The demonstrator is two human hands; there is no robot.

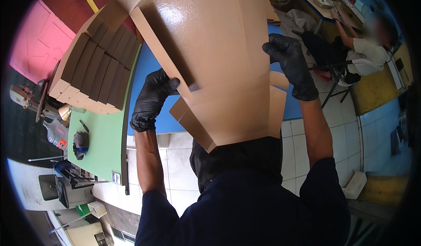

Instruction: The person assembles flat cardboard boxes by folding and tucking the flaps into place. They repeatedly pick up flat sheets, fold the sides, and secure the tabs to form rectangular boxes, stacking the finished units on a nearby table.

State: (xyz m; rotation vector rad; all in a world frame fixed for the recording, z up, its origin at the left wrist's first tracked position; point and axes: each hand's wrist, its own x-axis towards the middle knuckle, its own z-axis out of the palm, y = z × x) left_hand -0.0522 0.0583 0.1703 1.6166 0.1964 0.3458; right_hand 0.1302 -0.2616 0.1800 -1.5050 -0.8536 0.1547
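Between my hands a large brown cardboard box blank (pixel 223 66) is held up, its glossy face toward me and some side flaps folded up. My left hand (pixel 154 97), in a black glove, pinches the raised narrow flap on the left side. On the right edge, my right hand (pixel 287 59), also gloved in black, grips the cardboard with its fingers bent. Lower flaps hang loose near my body at the bottom left and bottom right. Most of the blue table (pixel 151 77) behind it is hidden by the sheet.
Stacked brown boxes (pixel 96 66) stand on a green table (pixel 103 136) at left, with a dark cloth-like bundle (pixel 80 144) and a pen (pixel 83 125). A clear plastic jug (pixel 56 134) is beside it. At the far right a person sits on a chair (pixel 366 66) by another workbench.
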